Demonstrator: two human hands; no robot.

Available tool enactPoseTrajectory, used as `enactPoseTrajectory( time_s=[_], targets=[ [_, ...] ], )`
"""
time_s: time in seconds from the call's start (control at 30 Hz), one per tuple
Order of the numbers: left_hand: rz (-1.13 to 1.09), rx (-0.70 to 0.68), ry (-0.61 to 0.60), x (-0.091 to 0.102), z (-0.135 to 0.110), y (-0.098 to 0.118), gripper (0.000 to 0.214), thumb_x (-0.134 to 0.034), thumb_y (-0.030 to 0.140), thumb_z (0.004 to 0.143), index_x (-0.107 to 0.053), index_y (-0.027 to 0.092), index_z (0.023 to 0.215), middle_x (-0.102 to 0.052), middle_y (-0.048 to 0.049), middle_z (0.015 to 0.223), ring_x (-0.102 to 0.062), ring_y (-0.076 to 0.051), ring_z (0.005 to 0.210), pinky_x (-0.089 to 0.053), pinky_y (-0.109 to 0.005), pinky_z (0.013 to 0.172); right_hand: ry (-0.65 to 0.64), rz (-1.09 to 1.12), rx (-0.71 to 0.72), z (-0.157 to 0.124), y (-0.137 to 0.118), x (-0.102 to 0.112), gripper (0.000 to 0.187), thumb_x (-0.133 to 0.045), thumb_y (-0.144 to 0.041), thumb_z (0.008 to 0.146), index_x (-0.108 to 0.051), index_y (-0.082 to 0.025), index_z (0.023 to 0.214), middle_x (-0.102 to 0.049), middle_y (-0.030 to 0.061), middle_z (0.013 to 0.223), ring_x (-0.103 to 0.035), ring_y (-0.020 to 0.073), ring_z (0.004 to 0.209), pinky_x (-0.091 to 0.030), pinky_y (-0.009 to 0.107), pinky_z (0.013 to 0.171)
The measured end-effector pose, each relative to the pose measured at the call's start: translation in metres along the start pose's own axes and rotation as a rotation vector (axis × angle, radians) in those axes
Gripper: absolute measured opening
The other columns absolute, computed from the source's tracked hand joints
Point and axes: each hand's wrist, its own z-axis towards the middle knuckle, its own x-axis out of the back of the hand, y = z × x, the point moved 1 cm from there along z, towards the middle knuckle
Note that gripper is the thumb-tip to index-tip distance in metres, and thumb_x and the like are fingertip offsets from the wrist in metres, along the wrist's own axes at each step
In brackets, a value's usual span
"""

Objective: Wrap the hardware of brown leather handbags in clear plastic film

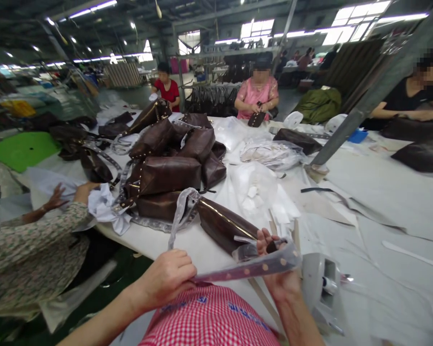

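A dark brown leather handbag (216, 218) with a gold zip lies on the table in front of me. Its strap (248, 270), wrapped in clear plastic and dotted with gold studs, is stretched across in front of my apron. My left hand (168, 278) is closed in a fist round the strap's left part. Palm up, my right hand (274, 259) has its fingers curled at the strap's right end, beside the end of the bag. Part of that grip is covered by the plastic. Another plastic-wrapped length (180, 214) arches up from the bag's far end.
A pile of brown handbags (171, 174) stands behind, left of centre. A grey tape dispenser (321, 288) is near my right forearm. Plastic bags (260, 187) and a slanted metal post (361, 91) lie beyond. A co-worker's hand (86, 191) holds white paper (106, 209) at left; other people work across the table.
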Motion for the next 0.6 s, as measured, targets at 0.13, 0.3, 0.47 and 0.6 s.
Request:
enactPoseTrajectory(
  time_s=[0.13, 0.3, 0.47, 0.6],
  targets=[
    [0.051, 0.038, -0.101, -0.003, -0.001, -0.003, 0.022, -0.048, 0.022, 0.091, -0.050, 0.018, 0.069, -0.057, -0.0018, 0.068, -0.048, -0.017, 0.065, -0.029, -0.030, 0.058, -0.009, 0.039, -0.053, 0.001, 0.000, 0.000, 0.029, -0.082, -0.032, 0.061, -0.069, -0.022, 0.084, -0.072, 0.0027, 0.107, -0.066, 0.0183, 0.104, -0.059, 0.025, 0.081],
    [-0.048, 0.103, -0.299, -0.003, -0.001, -0.008, 0.012, -0.052, 0.020, 0.088, -0.053, 0.018, 0.076, -0.060, -0.0015, 0.076, -0.052, -0.016, 0.072, -0.033, -0.028, 0.062, -0.001, 0.055, -0.052, 0.002, 0.004, 0.002, 0.029, -0.082, -0.030, 0.061, -0.068, -0.020, 0.084, -0.072, 0.0050, 0.105, -0.068, 0.0198, 0.101, -0.060, 0.027, 0.079],
    [-0.252, 0.219, -0.469, 0.000, 0.017, -0.011, 0.008, -0.056, 0.018, 0.082, -0.061, 0.018, 0.088, -0.062, -0.0028, 0.085, -0.057, -0.018, 0.081, -0.039, -0.026, 0.068, -0.068, -0.010, -0.018, 0.000, 0.010, -0.010, 0.029, -0.081, -0.035, 0.065, -0.066, -0.019, 0.083, -0.073, 0.0070, 0.104, -0.069, 0.0230, 0.100, -0.061, 0.031, 0.075],
    [-0.524, 0.255, -0.564, 0.004, 0.046, -0.014, 0.038, -0.062, 0.020, 0.075, -0.061, 0.020, 0.113, -0.063, -0.0069, 0.109, -0.058, -0.023, 0.100, -0.043, -0.032, 0.087, -0.137, -0.095, -0.029, 0.008, 0.019, -0.016, 0.036, -0.082, -0.045, 0.060, -0.065, -0.021, 0.081, -0.074, 0.0074, 0.100, -0.070, 0.0251, 0.096, -0.060, 0.034, 0.075]
  ],
)
